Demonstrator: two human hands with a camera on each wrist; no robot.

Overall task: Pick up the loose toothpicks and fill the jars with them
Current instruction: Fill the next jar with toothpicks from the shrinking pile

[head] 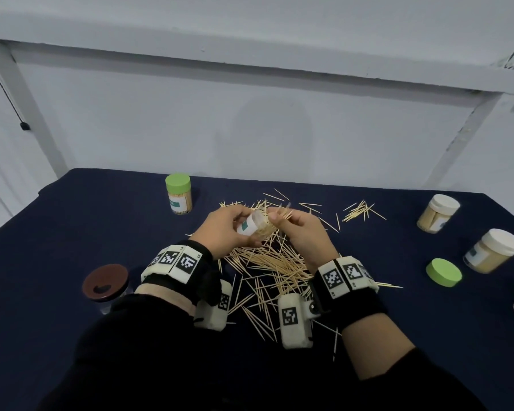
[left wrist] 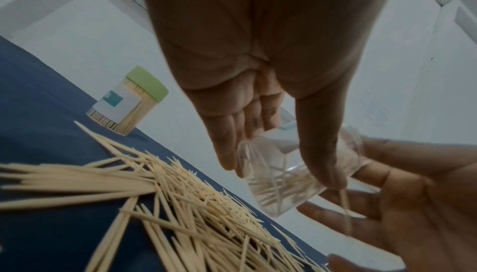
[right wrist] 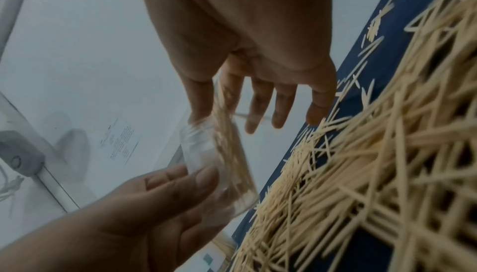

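Observation:
My left hand point(head: 238, 225) grips a clear jar point(head: 254, 226) with a white label, tilted with its mouth toward my right hand. In the left wrist view the jar point(left wrist: 281, 176) is partly filled with toothpicks. My right hand point(head: 280, 218) pinches a small bundle of toothpicks point(right wrist: 224, 113) between thumb and forefinger at the jar's mouth point(right wrist: 206, 131). Below both hands a big pile of loose toothpicks point(head: 269, 262) lies on the dark blue cloth. A smaller scatter of toothpicks point(head: 361, 212) lies farther right.
A full jar with a green lid point(head: 178, 193) stands at the back left. A brown-lidded jar point(head: 106, 283) is near my left wrist. Two white-lidded jars point(head: 438, 213) point(head: 493, 251) and a loose green lid point(head: 443, 272) sit at the right. The wall is close behind the table.

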